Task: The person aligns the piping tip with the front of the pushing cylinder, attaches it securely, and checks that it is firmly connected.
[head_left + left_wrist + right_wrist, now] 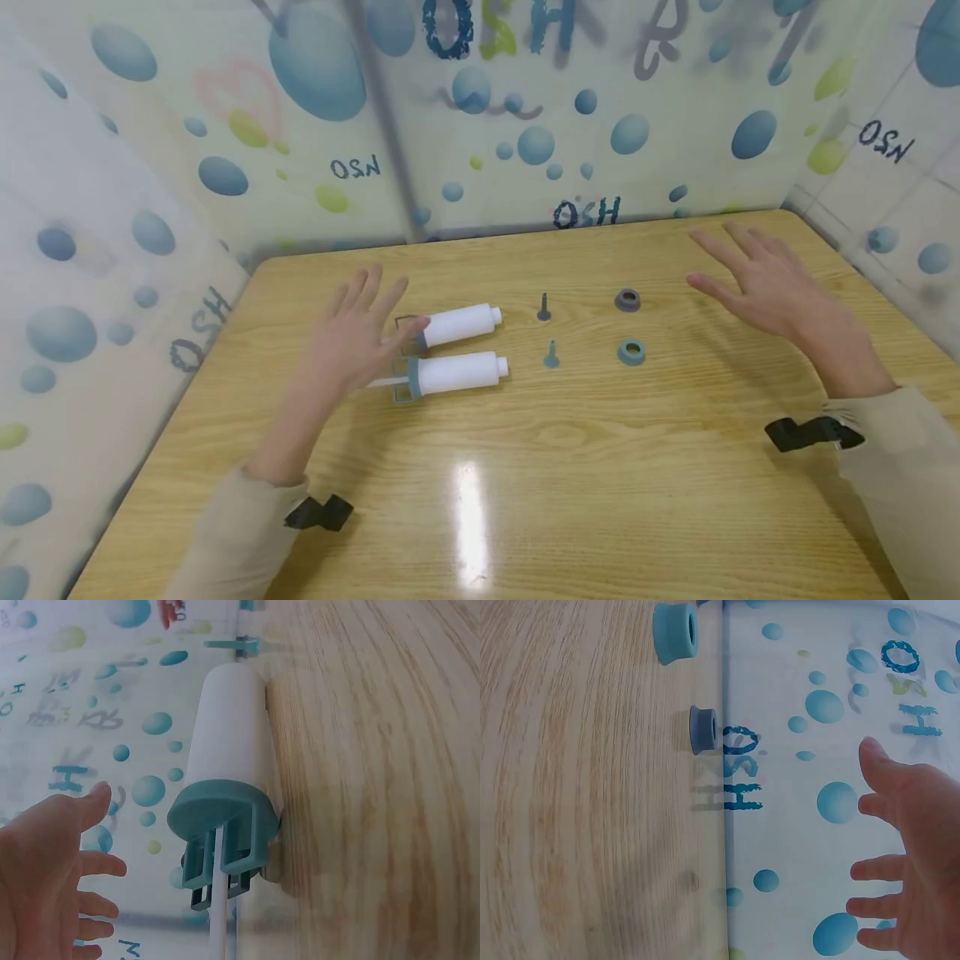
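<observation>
Two white syringe-like tubes lie side by side on the table in the head view. The front tube [459,372] has a teal collar, a frame handle and a white rod; the back tube [457,324] has a grey collar, partly hidden by my left thumb. My left hand [351,340] hovers at the handle ends, fingers spread, holding nothing. It appears beside the teal-collared tube [229,727] in the left wrist view. At the right, my right hand [768,283] is raised, fingers extended and apart from everything; the right wrist view also shows this hand [934,847] empty.
Right of the tubes stand a grey nozzle [543,310] and a teal nozzle [552,357]. Farther right lie a grey ring cap [627,300] and a teal ring cap [632,352]. The wooden table [570,483] meets a dotted wall covering [420,150] at its back.
</observation>
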Demonstrator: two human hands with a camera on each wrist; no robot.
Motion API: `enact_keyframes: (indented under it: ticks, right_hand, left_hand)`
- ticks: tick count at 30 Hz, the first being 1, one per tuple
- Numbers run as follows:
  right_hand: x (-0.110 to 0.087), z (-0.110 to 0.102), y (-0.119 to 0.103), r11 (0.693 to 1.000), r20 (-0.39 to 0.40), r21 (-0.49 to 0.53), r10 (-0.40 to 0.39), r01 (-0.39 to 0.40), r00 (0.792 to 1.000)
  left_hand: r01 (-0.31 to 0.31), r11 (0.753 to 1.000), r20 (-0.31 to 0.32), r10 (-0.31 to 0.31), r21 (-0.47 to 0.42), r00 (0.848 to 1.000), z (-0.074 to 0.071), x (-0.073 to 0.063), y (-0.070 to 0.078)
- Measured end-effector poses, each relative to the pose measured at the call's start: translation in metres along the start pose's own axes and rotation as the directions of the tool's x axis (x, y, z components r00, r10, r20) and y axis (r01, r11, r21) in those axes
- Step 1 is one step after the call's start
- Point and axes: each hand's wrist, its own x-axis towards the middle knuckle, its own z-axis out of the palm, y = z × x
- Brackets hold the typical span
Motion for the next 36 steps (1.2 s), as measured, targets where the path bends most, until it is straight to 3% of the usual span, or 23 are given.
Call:
enact_keyframes:
  ticks: [6,15,25,36]
  right_hand:
    - [0.000,0.001,-0.005,1.000,0.003,0.023,-0.019,0.019,1.000]
    - [-0.001,0.003,-0.020,0.991,0.068,0.132,-0.026,0.017,0.997]
    - [-0.001,0.015,-0.032,0.966,0.117,0.246,-0.111,0.080,0.987]
    - [0.005,0.033,-0.041,0.941,0.215,0.320,-0.186,0.111,0.959]
  left_hand:
    - [-0.029,1.000,0.006,0.029,-0.007,1.000,0.002,0.005,0.016]
    - [-0.106,0.992,-0.033,0.104,-0.073,0.994,0.007,0.009,0.038]
    - [-0.188,0.969,-0.070,0.178,-0.163,0.981,0.017,0.015,0.060]
    - [-0.261,0.934,0.015,0.273,-0.243,0.962,0.032,0.025,0.080]
